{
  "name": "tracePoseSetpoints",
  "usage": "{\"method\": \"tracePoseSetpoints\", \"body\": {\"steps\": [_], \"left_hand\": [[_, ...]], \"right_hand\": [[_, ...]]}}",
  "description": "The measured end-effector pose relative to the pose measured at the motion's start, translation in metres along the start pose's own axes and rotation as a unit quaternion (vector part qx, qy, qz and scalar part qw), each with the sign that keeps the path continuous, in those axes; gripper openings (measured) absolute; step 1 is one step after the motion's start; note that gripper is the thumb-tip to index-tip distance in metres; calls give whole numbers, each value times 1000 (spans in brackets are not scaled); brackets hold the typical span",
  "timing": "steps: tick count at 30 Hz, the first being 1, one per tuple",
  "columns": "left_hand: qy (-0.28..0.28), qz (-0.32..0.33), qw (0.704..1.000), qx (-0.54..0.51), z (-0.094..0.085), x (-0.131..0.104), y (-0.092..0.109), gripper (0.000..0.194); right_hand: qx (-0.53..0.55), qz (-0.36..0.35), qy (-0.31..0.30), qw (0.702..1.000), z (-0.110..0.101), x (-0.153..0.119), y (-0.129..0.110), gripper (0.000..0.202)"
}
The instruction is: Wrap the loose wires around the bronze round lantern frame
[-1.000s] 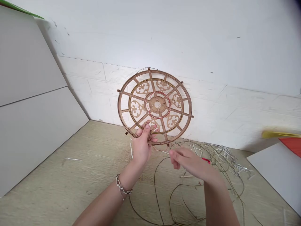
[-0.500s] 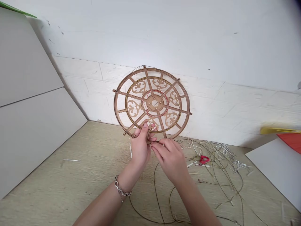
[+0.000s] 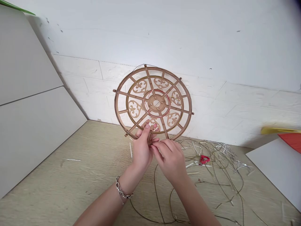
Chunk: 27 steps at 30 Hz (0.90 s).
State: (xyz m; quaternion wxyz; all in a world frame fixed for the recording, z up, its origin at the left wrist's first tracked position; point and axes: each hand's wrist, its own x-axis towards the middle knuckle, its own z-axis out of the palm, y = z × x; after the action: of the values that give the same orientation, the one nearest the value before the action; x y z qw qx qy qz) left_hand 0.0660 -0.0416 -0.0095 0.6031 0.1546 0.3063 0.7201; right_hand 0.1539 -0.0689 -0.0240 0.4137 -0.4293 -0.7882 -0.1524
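Observation:
A round bronze-coloured openwork frame point(image 3: 164, 122) with spokes, scrolled ornaments and small tabs on its rim stands tilted up in front of the wall. My left hand point(image 3: 142, 147) grips its lower rim, thumb in front and fingers behind. My right hand point(image 3: 170, 158) is closed in a pinch at the bottom rim beside the left fingers; what lies between the fingertips is too small to make out. Red and white wires point(image 3: 169, 103) circle the hub, and yellowish wire runs along the middle ring. A thin dark wire point(image 3: 155, 182) hangs below my hands to the table.
Tangled wires point(image 3: 216, 157) lie on the wooden table point(image 3: 98, 188) at the right, among several white strips point(image 3: 225, 150) and a red piece point(image 3: 204, 159). White panels point(image 3: 33, 131) stand at the left. A white box point(image 3: 277, 166) with a red sheet point(image 3: 291, 142) is at the right.
The round frame and both hands have shifted very slightly to the right in view. My grip on the rim and the right-hand pinch look the same.

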Motion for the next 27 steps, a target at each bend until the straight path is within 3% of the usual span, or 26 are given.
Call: {"method": "tracePoseSetpoints", "body": {"steps": [7,18,27], "left_hand": [[24,5,1000,-16,-1,4,0,21],[10,11,1000,-19,-2,7,-2,21],[30,2,999,26,-2,4,0,25]], "right_hand": [[-45,-43,-6,998,0,0,3,11],[-68,-87,6,994,3,-2,11,12],[-67,-89,17,994,4,-1,-5,16]]}}
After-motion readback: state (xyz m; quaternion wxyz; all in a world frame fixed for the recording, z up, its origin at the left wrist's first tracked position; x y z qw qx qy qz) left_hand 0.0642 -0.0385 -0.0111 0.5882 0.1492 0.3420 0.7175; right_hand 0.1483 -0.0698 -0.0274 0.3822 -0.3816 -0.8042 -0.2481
